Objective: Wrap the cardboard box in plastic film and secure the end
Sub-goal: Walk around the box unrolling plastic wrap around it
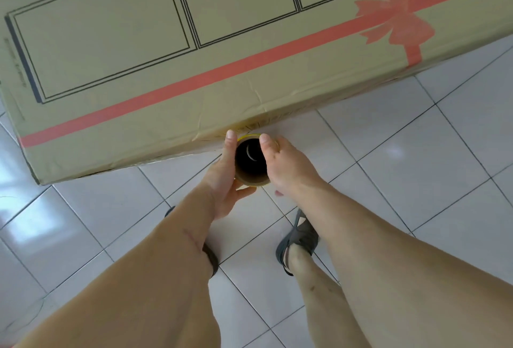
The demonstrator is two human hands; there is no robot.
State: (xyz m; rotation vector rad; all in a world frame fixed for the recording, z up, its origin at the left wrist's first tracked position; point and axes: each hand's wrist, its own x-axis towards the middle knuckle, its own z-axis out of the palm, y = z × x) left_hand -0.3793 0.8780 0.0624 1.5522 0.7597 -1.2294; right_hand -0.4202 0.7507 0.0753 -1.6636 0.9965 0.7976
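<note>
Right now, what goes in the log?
both hands grip cardboard film-roll tube | left hand | right hand | beside big brown cardboard box

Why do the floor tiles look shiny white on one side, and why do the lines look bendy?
Head view: window light glares off the glossy floor tiles at left; the wide-angle lens curves the tile lines and the cardboard box edges; the picture is sharp, with soft shadow under the box.

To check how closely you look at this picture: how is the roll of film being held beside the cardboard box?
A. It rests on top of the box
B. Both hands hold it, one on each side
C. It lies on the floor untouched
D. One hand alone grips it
B: the left hand and the right hand clasp opposite sides of the roll of film, its hollow core facing the camera, next to the cardboard box.
</note>
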